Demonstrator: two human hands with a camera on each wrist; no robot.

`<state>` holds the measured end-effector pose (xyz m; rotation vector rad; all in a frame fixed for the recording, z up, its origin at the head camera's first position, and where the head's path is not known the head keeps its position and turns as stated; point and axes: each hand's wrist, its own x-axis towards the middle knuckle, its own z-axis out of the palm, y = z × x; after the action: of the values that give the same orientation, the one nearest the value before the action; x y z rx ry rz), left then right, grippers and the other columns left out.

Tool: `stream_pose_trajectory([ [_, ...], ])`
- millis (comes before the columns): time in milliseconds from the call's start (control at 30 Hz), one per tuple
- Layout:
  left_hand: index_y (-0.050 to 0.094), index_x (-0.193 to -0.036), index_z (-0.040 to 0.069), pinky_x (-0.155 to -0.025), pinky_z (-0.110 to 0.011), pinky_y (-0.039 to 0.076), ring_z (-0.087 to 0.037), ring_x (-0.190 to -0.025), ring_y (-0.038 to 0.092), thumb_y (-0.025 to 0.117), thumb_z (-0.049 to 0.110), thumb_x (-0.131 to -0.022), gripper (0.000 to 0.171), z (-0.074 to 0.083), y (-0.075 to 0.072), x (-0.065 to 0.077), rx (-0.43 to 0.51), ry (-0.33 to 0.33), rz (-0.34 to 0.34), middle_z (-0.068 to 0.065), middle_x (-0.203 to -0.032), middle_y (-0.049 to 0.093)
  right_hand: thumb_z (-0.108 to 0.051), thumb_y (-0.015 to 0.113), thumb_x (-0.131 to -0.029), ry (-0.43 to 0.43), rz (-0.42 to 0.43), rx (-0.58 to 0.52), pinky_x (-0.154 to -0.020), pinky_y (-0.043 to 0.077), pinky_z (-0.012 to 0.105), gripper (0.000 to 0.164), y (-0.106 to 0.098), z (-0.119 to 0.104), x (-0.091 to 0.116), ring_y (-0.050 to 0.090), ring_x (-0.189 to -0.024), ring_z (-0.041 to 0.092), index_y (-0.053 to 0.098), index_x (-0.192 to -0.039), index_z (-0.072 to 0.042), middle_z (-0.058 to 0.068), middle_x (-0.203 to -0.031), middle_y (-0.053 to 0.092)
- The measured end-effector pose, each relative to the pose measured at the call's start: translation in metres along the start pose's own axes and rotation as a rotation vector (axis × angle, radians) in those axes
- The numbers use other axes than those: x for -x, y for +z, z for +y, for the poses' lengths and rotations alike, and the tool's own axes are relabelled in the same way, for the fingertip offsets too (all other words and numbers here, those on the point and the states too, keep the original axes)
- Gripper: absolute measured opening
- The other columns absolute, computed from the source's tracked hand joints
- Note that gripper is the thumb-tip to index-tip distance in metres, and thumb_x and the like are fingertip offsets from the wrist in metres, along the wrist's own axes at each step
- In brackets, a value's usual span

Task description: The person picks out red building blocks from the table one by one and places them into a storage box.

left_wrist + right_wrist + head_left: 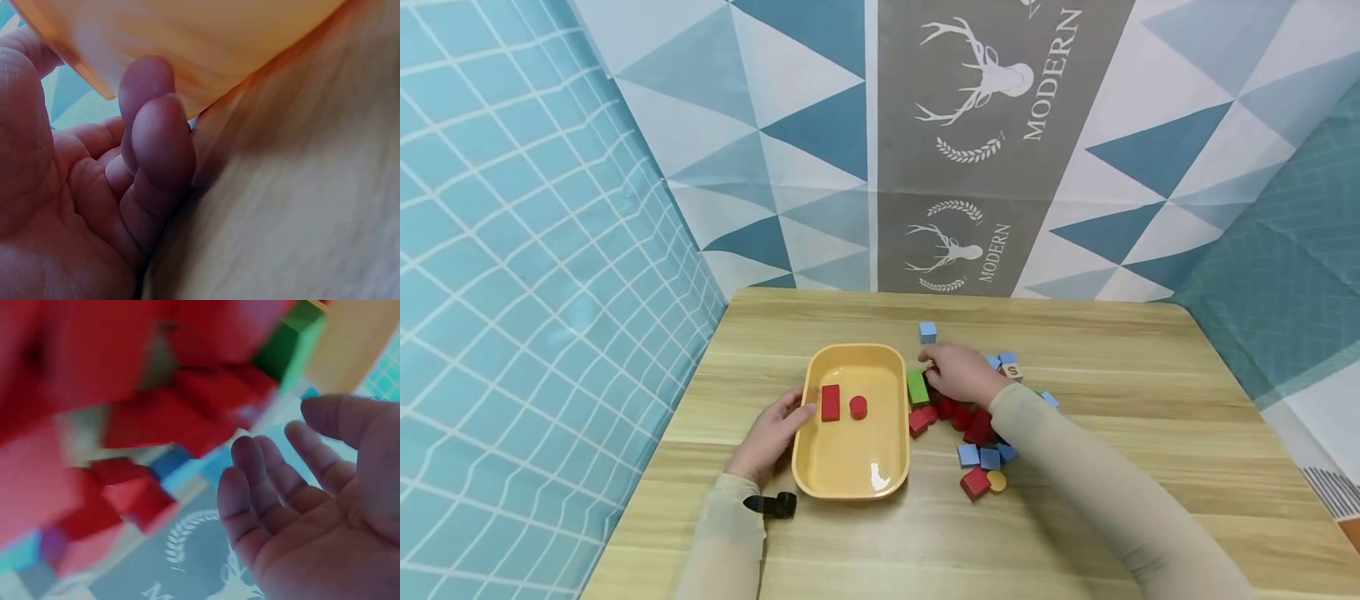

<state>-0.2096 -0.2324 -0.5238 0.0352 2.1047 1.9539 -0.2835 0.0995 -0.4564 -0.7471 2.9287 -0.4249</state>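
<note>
Pale sleeves [1090, 479] stretch over the wooden worktop [865, 550]. The left hand [771, 433] grips the left rim of the yellow tray [850, 467], thumb over the edge; a red rectangular block [831, 403] and a red cylinder [858, 407] sit inside, apart. The right hand [962, 372], its fingers loosely spread and holding nothing, hovers near the green block [917, 388] and red blocks [979, 427]; a blue block [928, 332] lies beyond.
</note>
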Motion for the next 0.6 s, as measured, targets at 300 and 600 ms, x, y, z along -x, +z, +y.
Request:
stream_pose_trajectory([
  [300,0.036,-0.15,0.008,-0.087,-0.039,0.056,-0.026,-0.108,0.06,0.057,0.028,-0.102,0.057,0.001,0.002,0.001,0.03,0.018,-0.005,-0.016,-0.14,0.05,-0.025,0.067,-0.095,0.068,-0.101,-0.027,-0.094,0.053,0.041,0.04,0.016,0.009,0.005,0.054,-0.1,0.016,0.06,-0.132,-0.015,0.002,-0.12,0.062],
  [600,0.038,-0.149,0.009,-0.086,-0.039,0.056,-0.026,-0.107,0.061,0.058,0.03,-0.101,0.056,-0.001,0.0,0.001,0.032,0.018,-0.003,-0.015,-0.138,0.051,-0.031,0.065,-0.097,0.049,0.194,-0.063,-0.083,0.057,0.039,0.038,-0.018,-0.008,0.004,0.057,-0.087,0.018,0.06,-0.129,-0.009,0.004,-0.106,0.064],
])
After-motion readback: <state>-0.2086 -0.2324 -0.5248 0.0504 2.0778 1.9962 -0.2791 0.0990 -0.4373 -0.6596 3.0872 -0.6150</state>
